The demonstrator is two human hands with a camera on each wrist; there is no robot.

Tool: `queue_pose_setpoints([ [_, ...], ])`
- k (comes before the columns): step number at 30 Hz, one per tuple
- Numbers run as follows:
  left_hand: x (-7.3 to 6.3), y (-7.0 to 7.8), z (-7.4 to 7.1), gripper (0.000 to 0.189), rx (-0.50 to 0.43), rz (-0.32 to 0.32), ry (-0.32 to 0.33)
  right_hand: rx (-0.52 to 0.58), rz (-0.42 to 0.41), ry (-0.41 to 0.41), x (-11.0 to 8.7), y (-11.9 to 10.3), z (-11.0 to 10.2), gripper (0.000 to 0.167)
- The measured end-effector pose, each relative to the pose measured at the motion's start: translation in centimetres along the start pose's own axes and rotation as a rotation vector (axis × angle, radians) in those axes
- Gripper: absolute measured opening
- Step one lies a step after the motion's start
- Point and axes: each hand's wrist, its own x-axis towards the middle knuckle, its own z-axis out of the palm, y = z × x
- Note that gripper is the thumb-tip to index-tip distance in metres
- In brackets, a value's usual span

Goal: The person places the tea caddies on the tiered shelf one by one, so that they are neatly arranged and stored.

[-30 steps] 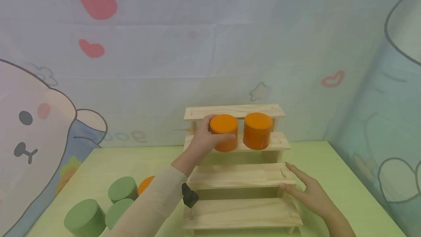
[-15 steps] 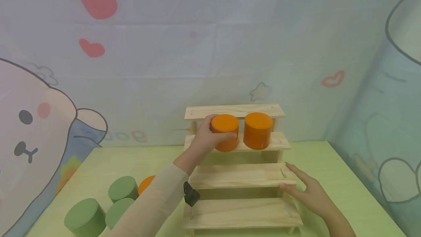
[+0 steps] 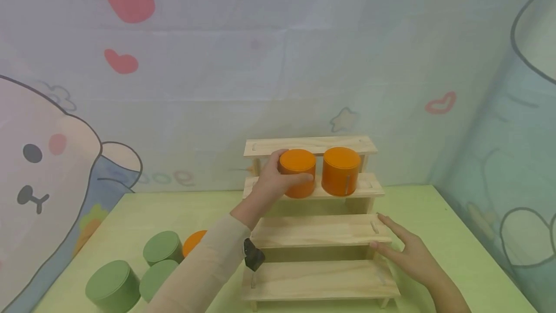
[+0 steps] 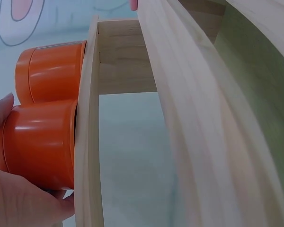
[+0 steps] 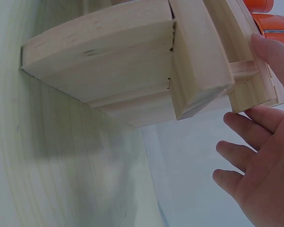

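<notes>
My left hand (image 3: pixel 274 177) grips a round orange tin (image 3: pixel 298 161), thumb across its front and fingers round its far left side. The tin stands upright on the second board from the top of a stepped wooden rack (image 3: pixel 321 279). To its right, on the same board, a matching orange tin (image 3: pixel 340 173) stands; in the left wrist view the held tin (image 4: pixel 40 144) and the other tin (image 4: pixel 57 71) appear close together. At the right end of the third board, my right hand (image 3: pixel 406 252) holds the board between thumb and index finger. The other fingers (image 5: pixel 234 153) extend loosely.
Several green tins (image 3: pixel 114 284) stand on the light green table (image 3: pixel 460 250) at the lower left. An orange tin (image 3: pixel 193 241) beside them is partly hidden by the left sleeve (image 3: pixel 204 264). Behind the rack hangs a printed cloth (image 3: pixel 208 76).
The held orange tin has shifted very slightly right, with the left hand still on it. The right hand stays at the board's end. The head view has tilted a little.
</notes>
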Motion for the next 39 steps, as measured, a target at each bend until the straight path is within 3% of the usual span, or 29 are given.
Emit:
queue_pose_setpoints([
  [11, 0.0, 0.0, 0.2, 0.085, 0.003, -0.008, 0.015, 0.005, 0.004, -0.001, 0.0, 0.0, 0.0, 0.072],
  [24, -0.7, 0.6, -0.5, 0.104, 0.042, -0.019, -0.001, -0.015, 0.006, -0.004, -0.1, 0.0, 0.0, 0.072],
  [30, -1.9, 1.2, -1.8, 0.105, 0.165, -0.032, -0.003, -0.020, 0.006, -0.009, 0.0, 0.1, 0.0, 0.072],
  [39, -4.3, 2.2, -4.9, 0.105, 0.212, -0.015, 0.001, -0.016, 0.022, -0.018, -0.1, -0.1, 0.0, 0.073],
])
